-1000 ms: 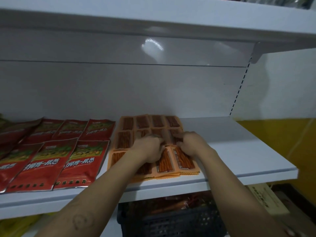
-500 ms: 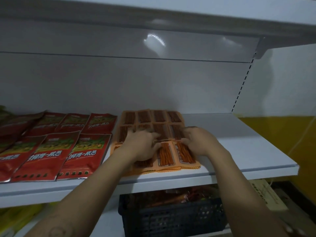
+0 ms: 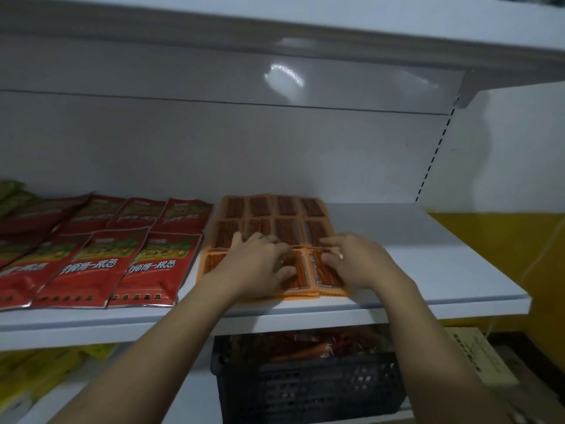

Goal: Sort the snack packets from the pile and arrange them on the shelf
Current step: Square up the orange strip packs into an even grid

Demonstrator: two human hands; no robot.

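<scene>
Orange packets (image 3: 287, 206) — long axes front-to-back

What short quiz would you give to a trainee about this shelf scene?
1. True or false: the red foil packets lie to the right of the orange sachets of brown sticks.
2. What stands under the white metal shelf? A: black plastic crate; B: glass jar; C: blue bucket.
3. Fill in: the left hand and the right hand touch the ____ sachets.
Key: 1 false; 2 A; 3 orange.
</scene>
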